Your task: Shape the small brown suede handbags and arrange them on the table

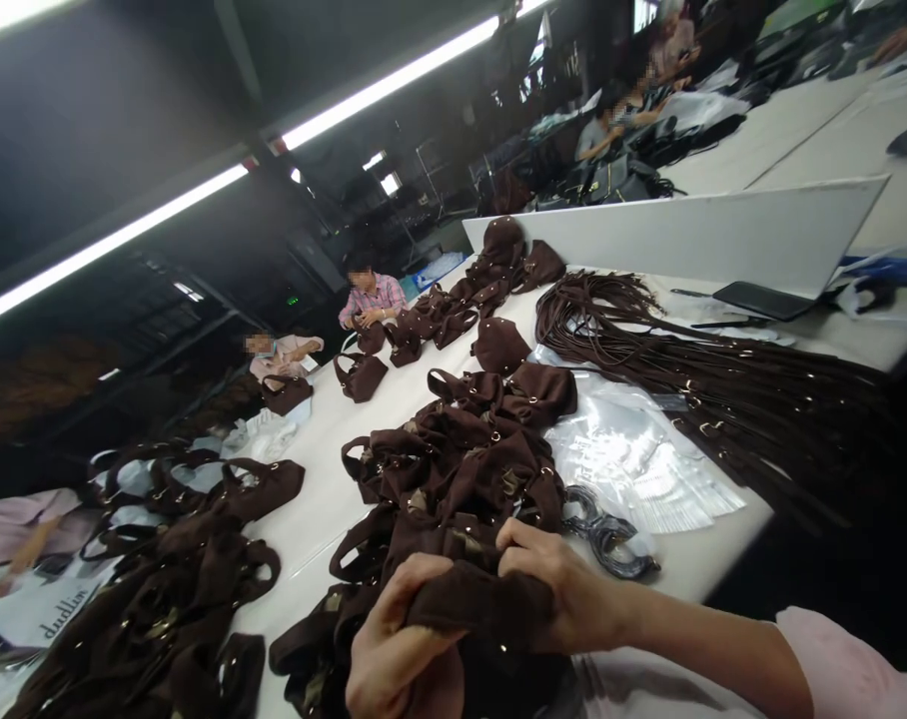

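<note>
Left hand (394, 649) and right hand (550, 589) both gripped a dark brown bag (483, 604), a big pile of brown bags (460, 469) just behind on the white worktop (326, 509), long brown straps (723, 389) to the right, clear plastic sleeves (633, 459) beside the pile, two people sat far down the worktop

Both hands, left hand (394, 649) and right hand (558, 589), clamped on one bag (483, 604) at the near table edge (708, 559), bag heap (460, 469) right behind. Straps (723, 379) off to the right, plastic sleeves (633, 459) between straps and heap, another pile (161, 599) over on the left.
</note>
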Motion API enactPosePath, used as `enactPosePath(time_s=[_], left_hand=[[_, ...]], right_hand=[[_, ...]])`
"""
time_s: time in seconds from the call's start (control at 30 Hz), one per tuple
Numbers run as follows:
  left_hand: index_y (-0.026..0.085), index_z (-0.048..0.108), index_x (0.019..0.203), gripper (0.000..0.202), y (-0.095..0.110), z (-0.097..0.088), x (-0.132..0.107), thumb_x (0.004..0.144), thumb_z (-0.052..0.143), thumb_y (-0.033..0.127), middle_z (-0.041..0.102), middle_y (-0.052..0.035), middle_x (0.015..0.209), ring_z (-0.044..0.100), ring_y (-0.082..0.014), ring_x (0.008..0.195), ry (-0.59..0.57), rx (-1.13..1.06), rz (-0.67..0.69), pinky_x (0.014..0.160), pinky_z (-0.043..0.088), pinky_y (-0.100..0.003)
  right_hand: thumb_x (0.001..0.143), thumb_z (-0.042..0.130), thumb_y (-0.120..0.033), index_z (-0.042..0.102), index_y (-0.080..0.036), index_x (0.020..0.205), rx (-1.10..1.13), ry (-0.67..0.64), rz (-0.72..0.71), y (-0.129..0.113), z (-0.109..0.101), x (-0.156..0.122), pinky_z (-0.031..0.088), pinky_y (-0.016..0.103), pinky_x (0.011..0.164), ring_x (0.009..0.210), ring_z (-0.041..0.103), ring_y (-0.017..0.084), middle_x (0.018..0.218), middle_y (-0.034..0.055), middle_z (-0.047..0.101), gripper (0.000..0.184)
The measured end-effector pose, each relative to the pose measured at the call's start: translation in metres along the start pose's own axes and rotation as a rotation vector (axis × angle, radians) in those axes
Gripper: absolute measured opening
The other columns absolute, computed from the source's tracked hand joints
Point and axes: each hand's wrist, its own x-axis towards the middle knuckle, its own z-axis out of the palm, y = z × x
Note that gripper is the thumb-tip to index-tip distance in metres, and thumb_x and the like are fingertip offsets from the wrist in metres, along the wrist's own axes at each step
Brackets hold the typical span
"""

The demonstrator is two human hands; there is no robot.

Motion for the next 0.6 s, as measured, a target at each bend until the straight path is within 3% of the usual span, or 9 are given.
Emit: enactPosePath(time_s=[0.1,0.23,0.33,0.4,0.5,0.6], left_hand=[[0.024,0.069,0.067,0.021,-0.001,0.007,0.021,0.085,0.064,0.032,0.067,-0.0061,0.076,0.063,-0.0226,0.069,0.093,0.038,-0.035,0.052,0.054,-0.035],[0.028,0.075,0.075,0.015,-0.011,0.017,0.035,0.080,0.068,0.016,0.071,-0.0028,0.107,0.067,-0.0242,0.096,0.299,0.310,-0.001,0.084,0.057,-0.041],[0.033,0.076,0.093,0.029,-0.027,0.022,0.034,0.083,0.061,0.011,0.068,0.0000,0.114,0.066,-0.0192,0.105,0.215,0.449,-0.035,0.094,0.053,-0.034],[0.035,0.073,0.105,0.037,-0.043,0.029,0.032,0.085,0.056,0.009,0.066,-0.0004,0.118,0.064,-0.0176,0.108,0.108,0.501,-0.017,0.093,0.052,-0.030],[0.031,0.066,0.121,0.044,-0.079,0.052,0.034,0.087,0.050,0.007,0.061,-0.0057,0.126,0.060,-0.0201,0.115,-0.010,0.544,-0.013,0.096,0.053,-0.034],[0.028,0.060,0.129,0.048,-0.139,0.085,0.038,0.089,0.044,0.008,0.056,-0.0096,0.136,0.053,-0.0233,0.127,-0.184,0.663,-0.059,0.105,0.051,-0.043]], right_hand=[[0.078,0.066,-0.026,0.055,-0.021,0.083,-0.124,0.154,-0.111,-0.002,-0.014,0.021,0.044,0.029,0.064,0.076,0.053,0.018,0.091,0.0049,0.054,0.013],[0.086,0.055,-0.015,0.055,-0.022,0.087,-0.325,0.431,-0.153,0.010,-0.050,0.062,0.046,0.034,0.079,0.090,0.054,0.022,0.098,0.0074,0.058,0.007],[0.086,0.058,-0.016,0.053,-0.022,0.085,-0.449,0.600,-0.076,0.037,-0.065,0.091,0.047,0.039,0.084,0.092,0.055,0.024,0.098,0.0079,0.059,0.007],[0.084,0.060,-0.017,0.052,-0.022,0.083,-0.482,0.656,0.029,0.069,-0.058,0.105,0.048,0.041,0.085,0.092,0.055,0.026,0.094,0.0077,0.059,0.009],[0.084,0.062,-0.022,0.054,-0.021,0.084,-0.432,0.591,0.244,0.132,-0.023,0.115,0.051,0.044,0.085,0.091,0.058,0.028,0.091,0.0079,0.060,0.008],[0.083,0.064,-0.024,0.062,-0.022,0.100,-0.314,0.286,0.325,0.191,0.017,0.109,0.050,0.047,0.095,0.100,0.061,0.030,0.104,0.0087,0.065,0.018]])
